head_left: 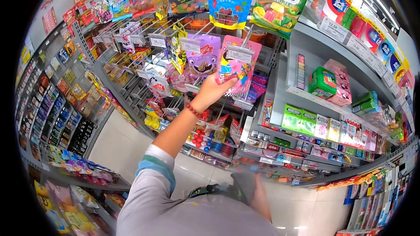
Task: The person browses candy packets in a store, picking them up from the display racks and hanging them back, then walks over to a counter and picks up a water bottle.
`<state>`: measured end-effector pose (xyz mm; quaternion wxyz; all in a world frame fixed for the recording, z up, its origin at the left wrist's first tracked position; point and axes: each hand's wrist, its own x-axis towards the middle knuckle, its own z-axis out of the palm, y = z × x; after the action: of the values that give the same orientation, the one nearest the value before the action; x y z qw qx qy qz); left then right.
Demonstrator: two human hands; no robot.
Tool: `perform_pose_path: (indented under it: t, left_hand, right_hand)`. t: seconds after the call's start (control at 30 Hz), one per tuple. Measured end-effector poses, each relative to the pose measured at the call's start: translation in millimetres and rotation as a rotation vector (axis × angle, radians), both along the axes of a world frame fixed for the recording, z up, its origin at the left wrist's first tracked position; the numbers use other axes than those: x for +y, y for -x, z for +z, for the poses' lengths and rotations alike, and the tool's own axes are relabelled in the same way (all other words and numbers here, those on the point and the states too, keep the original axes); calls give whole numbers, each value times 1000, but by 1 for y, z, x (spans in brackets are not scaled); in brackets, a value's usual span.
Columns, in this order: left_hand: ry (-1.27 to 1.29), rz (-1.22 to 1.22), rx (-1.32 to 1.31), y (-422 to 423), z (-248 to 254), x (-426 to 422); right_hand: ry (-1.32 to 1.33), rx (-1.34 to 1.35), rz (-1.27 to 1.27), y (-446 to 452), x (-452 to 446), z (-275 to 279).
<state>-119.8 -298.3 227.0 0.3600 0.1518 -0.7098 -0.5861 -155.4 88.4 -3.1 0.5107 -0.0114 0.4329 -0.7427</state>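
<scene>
My left hand (214, 89), with a red bead bracelet at the wrist, grips the lower part of a pink candy packet (238, 61), the thumb on its front. The packet is at a peg hook under a price tag; whether it still hangs there I cannot tell. Left of it hangs a purple packet (204, 56), with a yellow-and-black packet (178, 50) farther left. Low at the centre, my right hand (256, 177) hangs beside my body near a dark grey cloth-like item (243, 184), its fingers smeared by motion.
Above hang a blue candy bag (231, 0) and a green FOX'S bag (281, 4). Grey shelves (341, 111) with boxed gum and sweets stand at the right. More racks (57, 105) line the left, and a snack shelf (78, 183) stands at lower left.
</scene>
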Motion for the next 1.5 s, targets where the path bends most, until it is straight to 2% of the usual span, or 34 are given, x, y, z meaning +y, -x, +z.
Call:
perform_pose_path:
  t: [0.03,0.1,0.13,0.2,0.3,0.33,0.4,0.43,0.6,0.77,0.83,1.23,1.33,1.37,1.4,1.47,1.5]
  left_hand:
    - [-51,-29,60,-12,10,12]
    - [-82,-41,53,-29,21,30]
    - [-108,-55,51,-36,26,36]
    - [-149,-81,37,-46,38,43]
    - [-361,-191,147,-53,47,53]
    - [-366,-188,147,-55,43,57]
    - [-538,-250,198,-62,28,75]
    - [-515,-221,187,-68,23,87]
    - [-617,-144,191,-90,-15,137]
    - [-647,-65,191,-108,-47,162]
    - [-666,-43,194,-114,-54,169]
    - [-723,34,172,-135,-78,183]
    - [-728,-12,97,-143,-84,182]
    - [-761,-36,61,-145,-86,182]
    - [-795,-59,28,-147,-88,182]
    - [-797,-109,-35,-150,-107,183]
    - [-794,-102,44,-149,-120,186]
  right_hand:
    - [2,-22,-5,-1,0,-1]
    - [-17,187,61,-6,-2,30]
    - [-21,186,60,-8,-5,47]
    - [-53,464,198,-8,-15,80]
    - [-50,551,310,-7,-32,104]
    - [-54,550,314,-4,-37,104]
    - [67,585,421,4,-50,99]
    - [151,678,423,7,-55,96]
    - [268,838,340,0,-74,141]
    - [326,687,276,-18,-73,142]
    - [221,782,254,-24,-70,139]
    - [135,700,218,-43,-79,135]
    - [147,780,200,-43,-80,139]
    - [23,809,159,-46,-80,145]
    - [12,804,168,-46,-76,143]
    - [-120,1184,171,-43,-70,139]
    - [-72,1447,55,-43,-76,140]
